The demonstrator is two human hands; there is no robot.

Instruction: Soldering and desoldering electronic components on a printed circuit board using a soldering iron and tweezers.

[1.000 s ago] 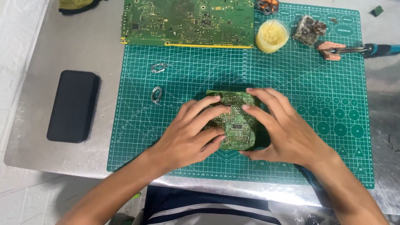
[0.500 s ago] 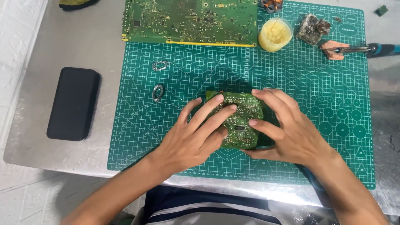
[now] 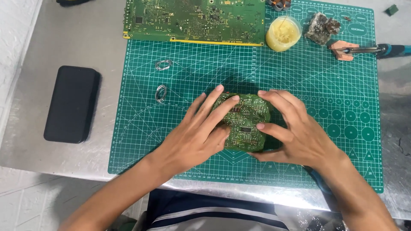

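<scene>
A small green circuit board [image 3: 245, 121] lies on the green cutting mat [image 3: 192, 85], near its middle. My left hand [image 3: 195, 132] rests over the board's left part, fingers spread across its top. From the right, my right hand [image 3: 293, 130] grips the board's edge, thumb underneath and fingers on top. Both hands hold the board together. Much of its lower left is hidden under my left fingers.
A large green circuit board [image 3: 195, 19] lies along the mat's far edge. Beside it stand a yellow paste tub [image 3: 283, 33], a grey lump [image 3: 321, 28] and a soldering iron [image 3: 368, 49]. Two wire coils [image 3: 161, 92] lie left of my hands. A black phone [image 3: 70, 103] sits on the metal table [image 3: 55, 38].
The view has shifted slightly. My fingers have moved a little over the small board, with the left fingers reaching further across its top. The board stays in place on the mat.
</scene>
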